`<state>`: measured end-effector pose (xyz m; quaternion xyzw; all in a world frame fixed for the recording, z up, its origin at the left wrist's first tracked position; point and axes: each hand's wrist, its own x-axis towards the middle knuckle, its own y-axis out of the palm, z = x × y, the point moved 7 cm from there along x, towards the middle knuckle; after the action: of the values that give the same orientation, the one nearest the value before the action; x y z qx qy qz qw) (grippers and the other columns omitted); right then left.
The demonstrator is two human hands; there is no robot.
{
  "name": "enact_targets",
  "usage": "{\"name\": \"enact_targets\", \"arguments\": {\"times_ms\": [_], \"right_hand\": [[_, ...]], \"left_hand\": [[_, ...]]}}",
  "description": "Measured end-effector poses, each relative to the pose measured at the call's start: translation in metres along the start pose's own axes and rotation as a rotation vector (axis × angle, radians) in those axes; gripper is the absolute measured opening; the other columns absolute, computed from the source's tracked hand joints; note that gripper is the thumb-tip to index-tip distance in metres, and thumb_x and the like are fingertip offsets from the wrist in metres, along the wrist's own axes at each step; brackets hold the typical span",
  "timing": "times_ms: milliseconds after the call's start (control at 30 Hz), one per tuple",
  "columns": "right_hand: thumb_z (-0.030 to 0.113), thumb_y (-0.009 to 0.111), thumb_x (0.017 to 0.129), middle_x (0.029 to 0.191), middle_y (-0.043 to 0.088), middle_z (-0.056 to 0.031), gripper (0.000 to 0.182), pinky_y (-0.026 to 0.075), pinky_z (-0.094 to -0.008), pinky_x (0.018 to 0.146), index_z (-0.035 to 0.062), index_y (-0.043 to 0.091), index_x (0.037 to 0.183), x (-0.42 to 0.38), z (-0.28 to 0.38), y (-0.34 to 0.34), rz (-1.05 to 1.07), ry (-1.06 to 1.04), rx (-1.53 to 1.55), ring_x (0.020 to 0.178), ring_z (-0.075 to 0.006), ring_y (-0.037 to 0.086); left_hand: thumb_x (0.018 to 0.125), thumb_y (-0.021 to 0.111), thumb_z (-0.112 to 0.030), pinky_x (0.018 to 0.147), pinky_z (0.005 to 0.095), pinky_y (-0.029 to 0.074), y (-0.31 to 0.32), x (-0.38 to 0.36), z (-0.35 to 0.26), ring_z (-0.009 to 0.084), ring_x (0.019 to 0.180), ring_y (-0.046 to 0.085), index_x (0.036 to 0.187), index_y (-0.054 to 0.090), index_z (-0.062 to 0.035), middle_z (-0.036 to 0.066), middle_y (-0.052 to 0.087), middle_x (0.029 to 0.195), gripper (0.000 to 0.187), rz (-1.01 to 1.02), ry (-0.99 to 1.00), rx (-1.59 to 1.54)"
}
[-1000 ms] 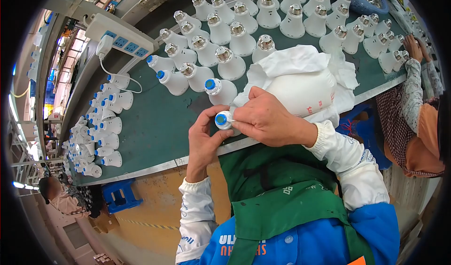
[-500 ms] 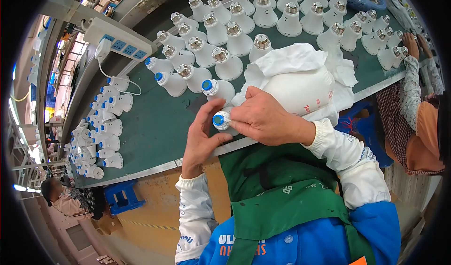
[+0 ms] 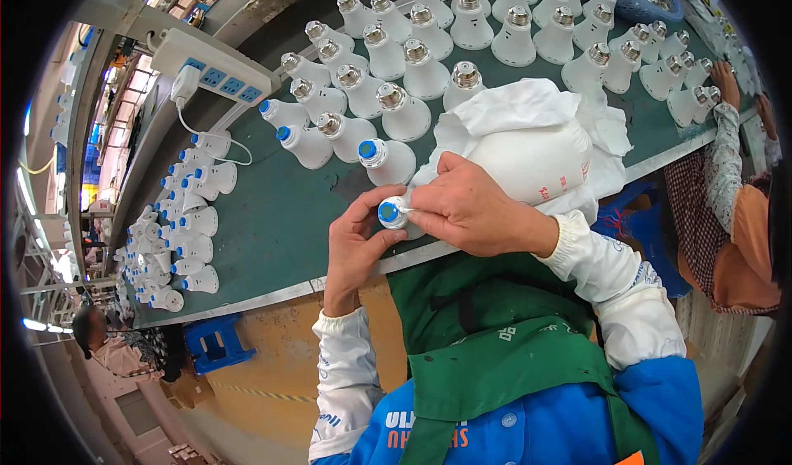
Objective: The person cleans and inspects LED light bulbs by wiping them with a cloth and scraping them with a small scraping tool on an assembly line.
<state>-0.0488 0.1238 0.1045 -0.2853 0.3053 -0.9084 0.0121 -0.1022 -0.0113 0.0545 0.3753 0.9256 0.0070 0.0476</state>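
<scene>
Both hands work one bulb housing [image 3: 394, 215] at the near edge of the tabletop [image 3: 272, 234]. The left hand [image 3: 356, 246] fingers clamp its body; the right hand [image 3: 466, 209] fingers pinch a cloth [image 3: 528, 102] against its blue-capped base. Progress judgement: many blue-capped housings [image 3: 186, 242] lie at left; metal-based housings [image 3: 412, 52] wait behind.

Factory assembly line: long green workbench [image 3: 272, 217] carrying rows of white bulb housings [image 3: 388, 52], a power strip [image 3: 210, 69] along its far edge, and co-workers seated alongside.
</scene>
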Motion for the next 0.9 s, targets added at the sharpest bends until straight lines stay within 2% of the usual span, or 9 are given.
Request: {"name": "enact_targets", "arguments": {"times_ms": [100,233,433,500,700,800,900], "right_hand": [[0.018,0.057,0.083,0.051,0.048,-0.0079,0.021,0.034,-0.0346,0.063,0.0076,0.053,0.065,0.0,-0.001,0.001,-0.043,0.01,0.003,0.046,-0.028,0.04],[0.017,0.057,0.083,0.05,0.048,-0.0078,0.021,0.034,-0.0348,0.063,0.0072,0.054,0.065,0.001,0.0,0.002,0.0,0.025,-0.019,0.046,-0.0281,0.04],[0.015,0.058,0.082,0.049,0.047,-0.007,0.022,0.034,-0.0351,0.062,0.0076,0.05,0.063,0.0,0.003,0.001,-0.01,-0.009,-0.026,0.045,-0.0282,0.04],[0.015,0.058,0.081,0.049,0.047,-0.0068,0.023,0.033,-0.0351,0.062,0.008,0.048,0.061,0.0,0.006,-0.001,-0.023,-0.026,-0.042,0.045,-0.0278,0.04],[0.015,0.058,0.079,0.05,0.047,-0.0067,0.021,0.033,-0.0351,0.061,0.0082,0.048,0.062,-0.001,0.011,-0.003,0.009,-0.055,-0.067,0.046,-0.0272,0.041],[0.014,0.058,0.079,0.051,0.048,-0.0064,0.021,0.032,-0.0353,0.061,0.0084,0.048,0.062,-0.002,0.011,-0.002,0.029,-0.059,-0.075,0.048,-0.0261,0.043],[0.014,0.058,0.079,0.051,0.048,-0.0064,0.022,0.032,-0.0354,0.061,0.0085,0.047,0.061,-0.004,0.014,0.0,0.046,-0.16,-0.144,0.05,-0.025,0.045]], "left_hand": [[0.069,0.069,0.012,0.098,0.0317,0.043,0.0,0.0,0.0,0.0182,0.112,0.053,0.12,0.053,0.0033,0.009,0.056,0.121,0.054,0.0,0.015,-0.011],[0.068,0.07,0.011,0.098,0.0326,0.043,0.004,0.0,0.0,0.0185,0.113,0.053,0.12,0.053,0.0026,0.01,0.055,0.121,0.055,-0.01,0.042,-0.021],[0.067,0.076,0.001,0.089,0.0298,0.045,0.015,-0.005,-0.002,0.0162,0.1,0.056,0.105,0.053,-0.0017,0.01,0.058,0.112,0.045,-0.233,0.206,0.147],[0.065,0.078,-0.003,0.085,0.0283,0.045,0.013,-0.008,-0.001,0.0152,0.093,0.056,0.101,0.051,-0.0025,0.009,0.058,0.107,0.045,-0.397,0.249,0.211],[0.065,0.076,-0.003,0.079,0.0287,0.044,0.018,-0.013,0.002,0.0157,0.086,0.053,0.098,0.05,-0.0027,0.007,0.055,0.098,0.042,-0.597,0.322,0.332],[0.069,0.073,-0.001,0.082,0.0272,0.043,0.022,-0.013,0.005,0.013,0.09,0.051,0.101,0.048,-0.0037,0.006,0.051,0.102,0.041,-0.621,0.285,0.39],[0.067,0.072,-0.002,0.081,0.0277,0.044,0.027,-0.015,-0.001,0.0138,0.089,0.052,0.099,0.051,-0.0036,0.005,0.051,0.099,0.039,-0.68,0.313,0.492]]}}
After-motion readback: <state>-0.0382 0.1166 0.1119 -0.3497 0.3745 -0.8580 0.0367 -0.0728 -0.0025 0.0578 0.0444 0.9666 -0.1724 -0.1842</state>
